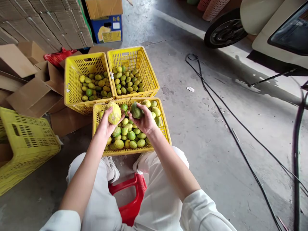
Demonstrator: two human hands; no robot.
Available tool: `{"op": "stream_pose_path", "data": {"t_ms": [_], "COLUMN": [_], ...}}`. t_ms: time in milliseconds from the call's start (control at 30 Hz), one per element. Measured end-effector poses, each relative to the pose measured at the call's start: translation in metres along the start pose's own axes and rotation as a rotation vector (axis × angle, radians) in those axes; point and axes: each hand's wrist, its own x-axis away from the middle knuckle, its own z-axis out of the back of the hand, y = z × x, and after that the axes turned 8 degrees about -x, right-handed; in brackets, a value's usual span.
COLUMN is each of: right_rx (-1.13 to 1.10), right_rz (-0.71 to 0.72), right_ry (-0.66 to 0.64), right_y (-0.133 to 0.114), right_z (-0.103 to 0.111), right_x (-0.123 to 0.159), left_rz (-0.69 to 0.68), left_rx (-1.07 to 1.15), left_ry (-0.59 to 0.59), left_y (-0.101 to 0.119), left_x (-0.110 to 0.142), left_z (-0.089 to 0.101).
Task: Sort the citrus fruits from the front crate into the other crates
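Observation:
My left hand (107, 124) is closed around a large yellow lemon (114, 113) with rough, blemished skin. A dark green citrus fruit (136, 110) rests in my right hand (145, 121), the thumb laid over its top. Both hands are side by side, above the nearest yellow crate (131, 153), and the two fruits do not touch. That crate is filled with green and yellow lemons (131, 135). Parts of its contents are hidden behind my hands and wrists.
Behind stand a left yellow crate (69, 80) and a right yellow crate (146, 69), each holding more fruit. Cardboard boxes (31, 96) and another yellow crate (36, 138) lie at left. A red stool (130, 208) is beneath me. Black cables (228, 128) cross the floor near a parked vehicle (267, 41).

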Motion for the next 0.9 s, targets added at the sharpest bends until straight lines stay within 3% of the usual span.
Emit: {"op": "stream_pose_path", "data": {"t_ms": [233,467,767,900], "right_rx": [0.131,0.037,0.105,0.141], "right_rz": [0.002,-0.058,0.002,-0.025], "right_ry": [-0.064,0.057,0.056,0.050], "right_y": [-0.004,-0.005,-0.010,-0.011], "right_z": [-0.001,-0.004,-0.007,-0.007], "right_x": [0.003,0.002,0.015,0.016], "left_rz": [-0.035,0.033,0.091,0.090], "left_rx": [-0.023,-0.038,-0.079,-0.030], "left_ry": [0.100,-0.008,0.054,0.024], "left_y": [0.006,0.001,0.006,0.001], "left_x": [0.008,0.002,0.007,0.005], "left_z": [-0.009,-0.002,-0.001,0.002]}}
